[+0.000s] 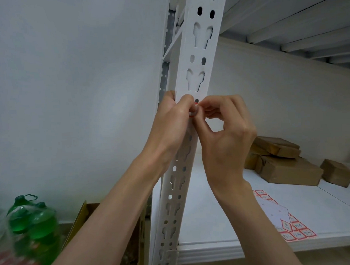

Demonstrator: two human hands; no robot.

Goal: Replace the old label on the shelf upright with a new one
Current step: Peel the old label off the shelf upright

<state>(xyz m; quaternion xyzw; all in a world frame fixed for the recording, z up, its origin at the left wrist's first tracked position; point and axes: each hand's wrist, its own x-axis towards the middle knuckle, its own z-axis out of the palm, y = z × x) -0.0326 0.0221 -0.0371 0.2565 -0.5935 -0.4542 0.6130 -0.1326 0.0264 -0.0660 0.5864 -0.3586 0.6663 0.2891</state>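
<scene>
A white slotted shelf upright runs up the middle of the view. A small white label with a red border sits on its face at mid height, mostly hidden by fingers. My left hand wraps the upright's left edge, its thumb lying on the face beside the label. My right hand comes from the right and pinches the label between thumb and forefinger. A sheet of red-bordered labels lies on the white shelf board at lower right, with handwritten marks on several of them.
Several brown cardboard parcels lie at the back right of the shelf board. Green bottles stand on the floor at lower left, next to an open cardboard box. A grey wall is to the left, and another shelf is overhead.
</scene>
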